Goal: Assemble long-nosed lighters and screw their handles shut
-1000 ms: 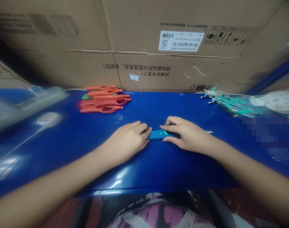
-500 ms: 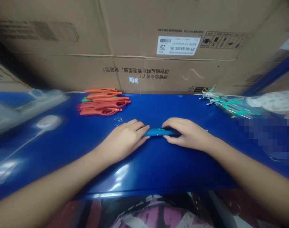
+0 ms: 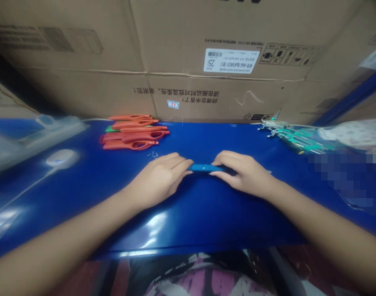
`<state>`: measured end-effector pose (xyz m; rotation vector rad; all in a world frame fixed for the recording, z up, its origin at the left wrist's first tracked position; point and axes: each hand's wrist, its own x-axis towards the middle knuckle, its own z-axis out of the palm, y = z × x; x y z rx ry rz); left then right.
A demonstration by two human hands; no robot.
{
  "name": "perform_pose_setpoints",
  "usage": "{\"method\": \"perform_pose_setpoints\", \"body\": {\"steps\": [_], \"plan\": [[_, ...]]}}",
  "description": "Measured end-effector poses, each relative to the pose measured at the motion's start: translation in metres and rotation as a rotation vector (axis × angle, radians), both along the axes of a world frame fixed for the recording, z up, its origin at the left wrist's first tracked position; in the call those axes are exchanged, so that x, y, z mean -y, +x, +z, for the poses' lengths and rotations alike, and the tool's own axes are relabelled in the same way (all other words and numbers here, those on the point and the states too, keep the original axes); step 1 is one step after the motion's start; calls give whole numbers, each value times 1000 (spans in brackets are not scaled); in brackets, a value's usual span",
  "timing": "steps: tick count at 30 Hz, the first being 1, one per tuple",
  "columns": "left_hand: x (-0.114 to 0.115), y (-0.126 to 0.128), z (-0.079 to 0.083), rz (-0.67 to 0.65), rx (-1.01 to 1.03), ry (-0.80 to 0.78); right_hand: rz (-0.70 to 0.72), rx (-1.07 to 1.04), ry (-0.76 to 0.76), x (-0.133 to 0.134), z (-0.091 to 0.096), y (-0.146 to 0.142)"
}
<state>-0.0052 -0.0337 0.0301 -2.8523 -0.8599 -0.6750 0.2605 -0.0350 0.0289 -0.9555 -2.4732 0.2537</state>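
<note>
Between my two hands, a narrow blue plastic lighter casing lies crosswise over the blue table, seen along its thin edge with a small light mark near the middle. My left hand grips its left end between thumb and fingers. The right end is pinched by my right hand, thumb below and fingers above. Both ends are hidden by my hands. Several small metal pins or screws lie just beyond my left hand.
Several orange lighter casings are stacked at the back left. Green parts with metal rods lie in a bundle at the back right. A white oval device with a cable sits left. A large cardboard box walls off the back.
The blue casing has shifted slightly away from me and rolled; the green bit seen on its upper side earlier no longer shows. Both hands moved with it, still holding.
</note>
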Motion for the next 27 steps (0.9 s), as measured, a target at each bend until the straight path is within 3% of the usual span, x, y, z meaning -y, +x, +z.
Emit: {"method": "perform_pose_setpoints", "body": {"steps": [6, 11, 17, 20, 24, 27], "plan": [[-11, -9, 2, 45, 36, -10, -130, 5, 26, -8, 5, 7], [-14, -12, 4, 50, 94, -62, -131, -17, 96, -7, 5, 13], [-8, -5, 8, 93, 177, -270, -136, -14, 97, -8, 8, 12], [-3, 3, 5, 144, 329, -483, -102, 25, 60, -11, 9, 11], [-2, 12, -1, 259, 638, -1070, 8, 92, 13, -10, 8, 9], [0, 16, -3, 257, 777, -1301, 81, 88, 74, -7, 6, 6]]}}
